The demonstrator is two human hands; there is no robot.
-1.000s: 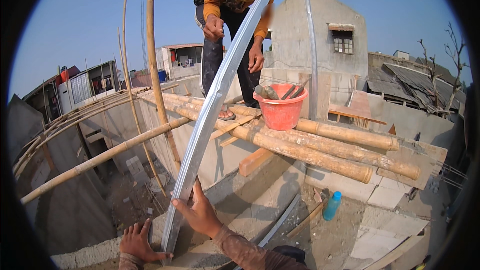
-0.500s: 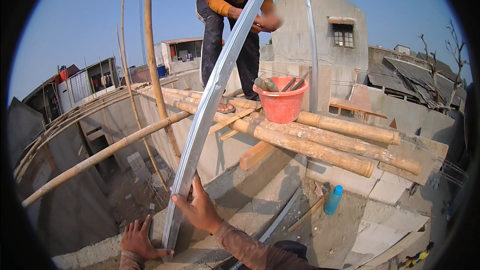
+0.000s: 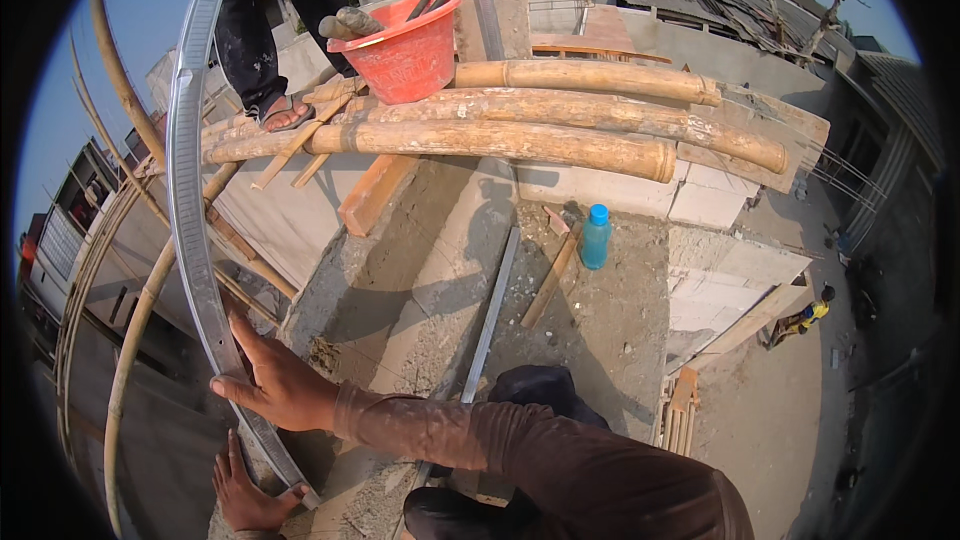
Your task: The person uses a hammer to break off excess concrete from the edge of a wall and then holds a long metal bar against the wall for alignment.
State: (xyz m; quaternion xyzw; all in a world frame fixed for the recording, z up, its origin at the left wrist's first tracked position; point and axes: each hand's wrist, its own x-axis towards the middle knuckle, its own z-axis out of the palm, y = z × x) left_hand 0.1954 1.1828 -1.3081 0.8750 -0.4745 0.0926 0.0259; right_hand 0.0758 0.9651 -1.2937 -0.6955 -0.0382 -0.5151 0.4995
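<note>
Clasping a shiny, ribbed metal strip [image 3: 186, 160] is the right hand [image 3: 278, 380], the left hand [image 3: 248, 500] spread against its lower end

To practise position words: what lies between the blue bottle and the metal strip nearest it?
A wooden stick, as the head view shows.

The top edge cuts off the metal channel [image 3: 186, 140] and the standing co-worker [image 3: 245, 50]; at far right, a yellow-and-dark shape [image 3: 800, 320] is too small to identify.
</note>
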